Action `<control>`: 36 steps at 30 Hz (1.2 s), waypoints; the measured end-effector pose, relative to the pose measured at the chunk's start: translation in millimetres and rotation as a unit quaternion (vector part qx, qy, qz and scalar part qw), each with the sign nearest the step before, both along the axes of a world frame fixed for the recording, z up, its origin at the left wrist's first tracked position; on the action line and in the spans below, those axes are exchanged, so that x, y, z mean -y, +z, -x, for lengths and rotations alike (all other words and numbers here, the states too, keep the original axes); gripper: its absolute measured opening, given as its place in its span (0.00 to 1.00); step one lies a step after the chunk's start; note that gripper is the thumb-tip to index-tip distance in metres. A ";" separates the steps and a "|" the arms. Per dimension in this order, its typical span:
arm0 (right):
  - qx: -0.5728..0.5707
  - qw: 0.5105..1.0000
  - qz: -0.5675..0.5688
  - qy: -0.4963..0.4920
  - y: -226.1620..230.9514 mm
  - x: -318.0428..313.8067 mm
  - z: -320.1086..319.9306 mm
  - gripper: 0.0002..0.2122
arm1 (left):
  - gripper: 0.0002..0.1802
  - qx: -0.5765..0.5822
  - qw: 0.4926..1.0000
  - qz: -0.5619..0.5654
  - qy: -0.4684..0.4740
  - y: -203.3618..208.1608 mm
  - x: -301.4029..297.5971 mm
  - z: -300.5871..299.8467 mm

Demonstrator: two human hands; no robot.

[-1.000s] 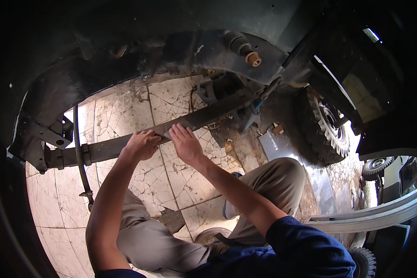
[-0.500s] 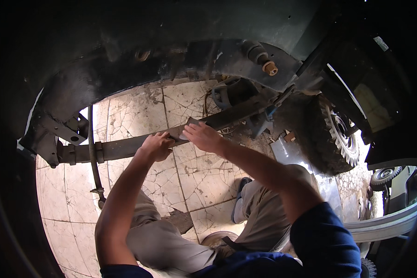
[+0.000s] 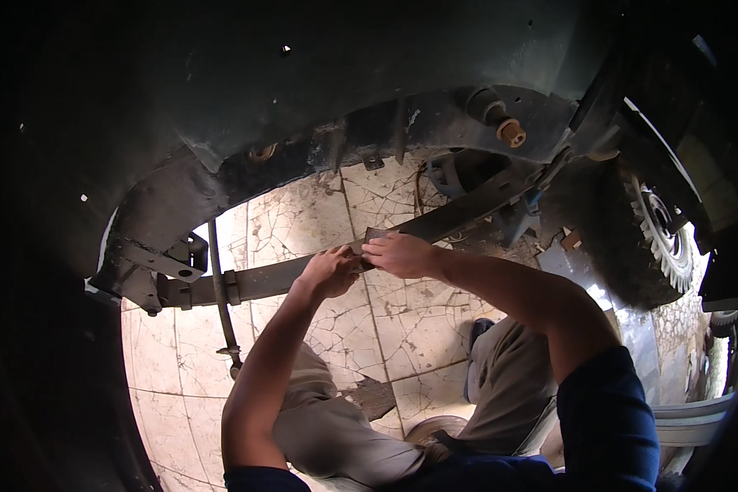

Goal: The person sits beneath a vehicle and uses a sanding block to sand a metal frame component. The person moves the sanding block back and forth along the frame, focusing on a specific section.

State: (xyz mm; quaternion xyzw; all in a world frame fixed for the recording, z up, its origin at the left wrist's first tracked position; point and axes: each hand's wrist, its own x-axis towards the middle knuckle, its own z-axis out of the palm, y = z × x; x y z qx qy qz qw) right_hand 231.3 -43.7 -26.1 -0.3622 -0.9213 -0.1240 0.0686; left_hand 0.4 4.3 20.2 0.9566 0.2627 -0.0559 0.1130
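Head view: the left hand (image 3: 330,271) and the right hand (image 3: 395,252) sit side by side at the middle of a long, flat dark bar (image 3: 275,280), fingertips nearly meeting. The left hand's fingers are curled against the bar; I cannot tell whether they close on anything. The right hand's fingers bend over a small dark flat piece (image 3: 375,234) that juts past the bar's upper edge — whether they pinch it or only press it, I cannot tell.

Near the bar's left end, a thin dark hose (image 3: 219,287) crosses in front, beside a metal band (image 3: 232,288); a bracket (image 3: 168,261) stands just above that end. Toward the right end, a blue stand (image 3: 517,225) shows below the bar.

Above runs a dark curved frame (image 3: 303,160) with a rusty nut (image 3: 511,133). Cracked tiled floor (image 3: 295,217) spreads beneath — at its right edge, a large wheel (image 3: 660,238).
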 end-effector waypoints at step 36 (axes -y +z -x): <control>0.058 0.995 0.013 -0.076 10.5 11.2 -28.1 0.18 | 0.27 -0.029 0.999 -0.035 0.026 -0.3 0.5 6.7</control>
